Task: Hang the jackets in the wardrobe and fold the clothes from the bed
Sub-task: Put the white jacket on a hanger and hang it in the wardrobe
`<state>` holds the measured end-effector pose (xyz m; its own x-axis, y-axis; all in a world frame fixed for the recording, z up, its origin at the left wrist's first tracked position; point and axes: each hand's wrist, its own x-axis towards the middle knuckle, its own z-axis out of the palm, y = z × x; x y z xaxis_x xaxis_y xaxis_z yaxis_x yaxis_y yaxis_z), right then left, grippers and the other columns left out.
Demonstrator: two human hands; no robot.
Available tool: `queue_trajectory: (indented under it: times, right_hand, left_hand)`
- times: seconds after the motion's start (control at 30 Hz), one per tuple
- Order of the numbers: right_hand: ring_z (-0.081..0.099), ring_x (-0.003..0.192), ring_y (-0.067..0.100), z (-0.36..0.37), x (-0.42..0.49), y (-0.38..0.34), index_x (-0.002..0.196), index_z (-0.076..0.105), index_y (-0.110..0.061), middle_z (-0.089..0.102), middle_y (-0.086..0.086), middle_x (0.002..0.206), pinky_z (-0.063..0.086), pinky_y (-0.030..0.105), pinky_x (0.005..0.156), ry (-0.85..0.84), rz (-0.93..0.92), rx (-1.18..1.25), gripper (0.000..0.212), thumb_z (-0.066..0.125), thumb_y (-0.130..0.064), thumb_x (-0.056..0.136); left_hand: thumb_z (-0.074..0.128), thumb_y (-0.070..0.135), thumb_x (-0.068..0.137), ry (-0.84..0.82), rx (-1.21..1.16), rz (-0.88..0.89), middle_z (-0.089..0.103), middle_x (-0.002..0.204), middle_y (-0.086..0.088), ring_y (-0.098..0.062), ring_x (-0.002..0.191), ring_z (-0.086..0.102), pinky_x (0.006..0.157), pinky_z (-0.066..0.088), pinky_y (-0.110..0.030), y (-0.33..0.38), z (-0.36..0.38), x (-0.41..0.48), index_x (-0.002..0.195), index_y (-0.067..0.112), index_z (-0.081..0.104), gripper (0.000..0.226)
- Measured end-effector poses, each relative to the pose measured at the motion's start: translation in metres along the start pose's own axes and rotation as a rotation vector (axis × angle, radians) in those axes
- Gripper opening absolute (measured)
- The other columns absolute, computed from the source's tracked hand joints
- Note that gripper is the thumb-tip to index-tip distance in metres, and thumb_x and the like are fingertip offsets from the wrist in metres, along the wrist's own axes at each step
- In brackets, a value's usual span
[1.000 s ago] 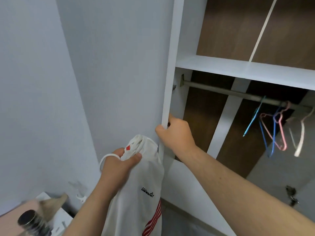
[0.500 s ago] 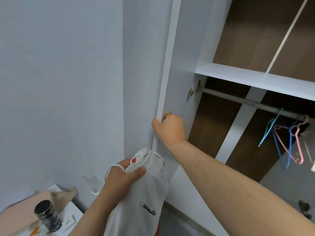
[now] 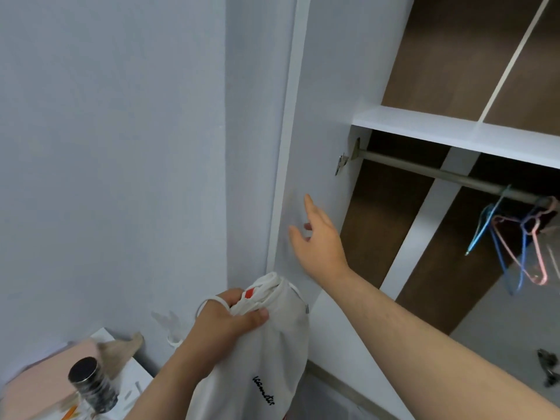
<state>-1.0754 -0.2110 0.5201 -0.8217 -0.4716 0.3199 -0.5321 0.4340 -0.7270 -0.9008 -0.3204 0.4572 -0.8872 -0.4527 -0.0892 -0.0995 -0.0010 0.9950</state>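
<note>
Holding the white jacket [image 3: 272, 344] bunched at its top, my left grip [image 3: 230, 319] is curled tight round the soft gathered cloth, with the thumb across the front. A thin white loop [image 3: 209, 303] curves over my knuckles, and a small red patch shows among the folds. The jacket hangs from my fist as a limp, smooth tube with a line of black script low on it. It is outside the wardrobe, low beside the edge of the open door [image 3: 321, 116]. My right grip [image 3: 318, 241] is spread, fingers straight and apart, holding nothing, just beside the door's flat matte white inner face; whether it touches I cannot tell. Inside, a round grey metal rail [image 3: 424, 174] runs under a white shelf [image 3: 454, 134] against brown wood-grain backing, and thin wire hangers [image 3: 521, 247] — blue and pink — dangle at its right end. At the lower left a dark-capped jar [image 3: 91, 380] stands on a white table [image 3: 145, 377].
</note>
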Motion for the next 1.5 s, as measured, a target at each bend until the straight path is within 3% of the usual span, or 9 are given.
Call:
queue_trajectory:
  times: [0.27,0.4,0.6,0.7,0.83,0.97,1.2,1.37,1.5]
  right_hand:
    - [0.060,0.085,-0.007,-0.086,-0.053,0.054,0.106,0.072,-0.024,0.066,-0.019,0.090,0.052,0.012,0.083,0.140,0.211,0.083,0.017,0.058,-0.019,0.098]
    - [0.057,0.065,0.009,-0.132,-0.091,0.070,0.074,0.069,-0.013,0.065,-0.002,0.070,0.051,0.029,0.064,0.232,0.299,0.143,0.024,0.057,-0.015,0.094]
    - [0.070,0.088,0.013,-0.176,-0.116,0.090,0.105,0.073,-0.026,0.075,-0.005,0.098,0.056,0.028,0.080,-0.045,0.531,0.596,0.030,0.046,-0.038,0.103]
    - [0.067,0.111,0.011,-0.196,-0.119,0.108,0.125,0.065,-0.031,0.072,-0.009,0.118,0.051,0.033,0.100,0.025,0.495,0.606,0.036,0.053,-0.049,0.095]
    - [0.066,0.112,0.013,-0.226,-0.121,0.128,0.123,0.065,-0.028,0.072,-0.006,0.117,0.051,0.041,0.103,0.167,0.432,0.600,0.029,0.060,-0.037,0.097]
    - [0.070,0.106,0.018,-0.254,-0.116,0.148,0.122,0.066,-0.022,0.073,-0.002,0.112,0.055,0.044,0.097,0.285,0.419,0.666,0.025,0.057,-0.029,0.100]
    - [0.074,0.095,0.024,-0.290,-0.098,0.167,0.123,0.062,-0.021,0.075,0.005,0.108,0.061,0.037,0.071,0.264,0.450,1.170,0.026,0.054,-0.027,0.099]
    - [0.073,0.098,0.027,-0.291,-0.084,0.193,0.127,0.063,-0.020,0.075,0.007,0.111,0.061,0.042,0.078,0.225,0.563,1.240,0.032,0.056,-0.032,0.098]
    - [0.070,0.106,0.031,-0.293,-0.064,0.214,0.129,0.063,-0.016,0.071,0.012,0.119,0.057,0.045,0.086,0.135,0.708,1.415,0.055,0.034,-0.053,0.102]
  left_hand:
    - [0.078,0.055,0.052,-0.150,-0.025,0.042,0.076,0.089,-0.004,-0.022,0.084,0.072,0.078,0.055,-0.041,0.018,0.085,0.021,0.089,0.031,0.073,0.044]
    - [0.074,0.047,0.076,-0.094,-0.007,0.055,0.073,0.095,0.003,-0.021,0.094,0.069,0.083,0.055,-0.040,0.033,0.149,0.035,0.108,0.029,0.065,0.037]
    - [0.060,0.055,0.084,-0.330,-0.228,-0.027,0.070,0.113,-0.013,-0.028,0.103,0.068,0.091,0.055,-0.051,0.057,0.245,0.036,0.121,0.024,0.062,0.048]
    - [0.039,0.039,0.104,-0.358,-0.135,-0.002,0.065,0.114,0.001,-0.014,0.099,0.063,0.080,0.053,-0.031,0.068,0.286,0.031,0.118,0.035,0.051,0.019]
    - [0.032,0.042,0.105,-0.400,0.072,0.109,0.056,0.124,0.007,-0.005,0.098,0.056,0.080,0.046,-0.016,0.081,0.326,0.028,0.132,0.040,0.039,0.028]
    - [0.044,0.037,0.103,-0.532,-0.049,0.102,0.063,0.118,0.019,-0.007,0.106,0.063,0.082,0.053,-0.015,0.088,0.348,0.031,0.124,0.045,0.049,0.024]
    - [0.081,0.037,0.073,-0.541,0.066,0.185,0.062,0.124,0.020,-0.010,0.118,0.060,0.093,0.056,-0.030,0.091,0.383,0.037,0.134,0.045,0.049,0.069]
    - [0.085,0.027,0.075,-0.338,0.297,0.293,0.053,0.103,0.041,0.019,0.099,0.056,0.074,0.046,-0.001,0.089,0.405,0.041,0.112,0.059,0.044,0.065]
    - [0.087,0.028,0.071,-0.304,0.336,0.267,0.046,0.110,0.037,0.004,0.101,0.054,0.074,0.049,-0.006,0.077,0.420,0.070,0.110,0.064,0.034,0.076]
